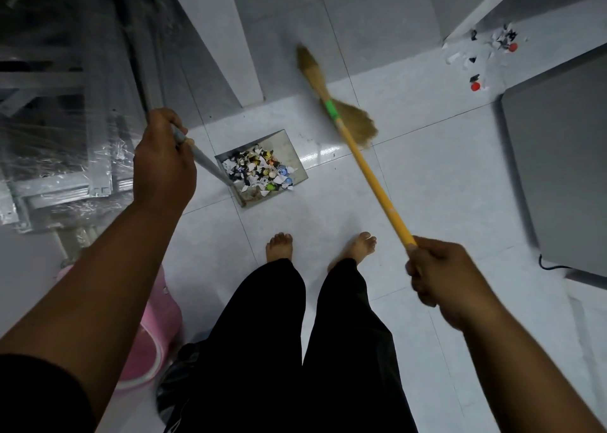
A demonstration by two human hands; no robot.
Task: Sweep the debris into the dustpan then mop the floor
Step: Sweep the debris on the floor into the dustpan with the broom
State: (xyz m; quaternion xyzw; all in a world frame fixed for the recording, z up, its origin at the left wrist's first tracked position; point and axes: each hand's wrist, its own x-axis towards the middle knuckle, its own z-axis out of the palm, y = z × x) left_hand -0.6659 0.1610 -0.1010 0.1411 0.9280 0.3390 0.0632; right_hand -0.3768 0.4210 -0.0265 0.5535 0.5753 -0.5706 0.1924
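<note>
A metal dustpan (289, 150) sits on the white tiled floor ahead of my feet, holding a heap of paper scraps and bottle caps (261, 169). My left hand (162, 160) grips the dustpan's long grey handle (205, 161). My right hand (440, 275) grips the end of a yellow broom handle (371, 178). The straw broom head (328, 90) hangs blurred just beyond the dustpan, to its right. More debris (486, 51), white and black scraps with two red caps, lies on the floor at the far right.
A plastic-wrapped metal rack (59, 120) fills the left side. A pink bucket (154, 334) stands by my left leg. A grey slab (558, 169) with a black cable lies on the right. White furniture edges (486, 2) border the far debris.
</note>
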